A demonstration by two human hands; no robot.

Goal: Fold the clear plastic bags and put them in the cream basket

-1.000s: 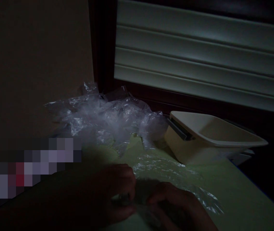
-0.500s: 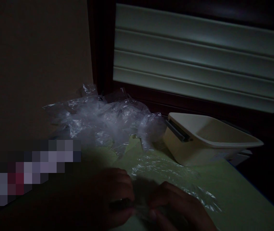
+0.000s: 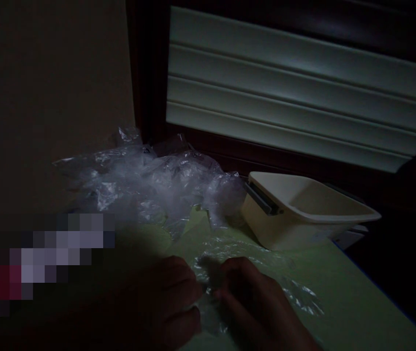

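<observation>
Light: very dim, near edge of the scene mostly in shadow.
Left hand (image 3: 171, 297): low in view, fingers curled, fingertips pinching the near-left edge of the clear plastic sheet (image 3: 252, 273).
Right hand (image 3: 252, 297): just beside the left, fingertips almost meeting it, fingers bent and pinching the same sheet.
Grip: closed on the film at both hands, probably a thin fold of it; too dark to make out the exact pinch.
Clear plastic sheet: spread flat on the green table (image 3: 347, 302), running from between the hands out toward the right, crinkled and glinting.
Plastic heap (image 3: 149, 180): loose pile of crumpled clear bags at the far left of the table, well apart from the hands, touching the wall side.
Cream tub (image 3: 303, 209): open-topped, standing on the table to the right of the heap, dark handle bar on its left end, near the sheet's far edge.
Backdrop: pale slatted shutter (image 3: 295, 87) in a dark frame behind the tub.
</observation>
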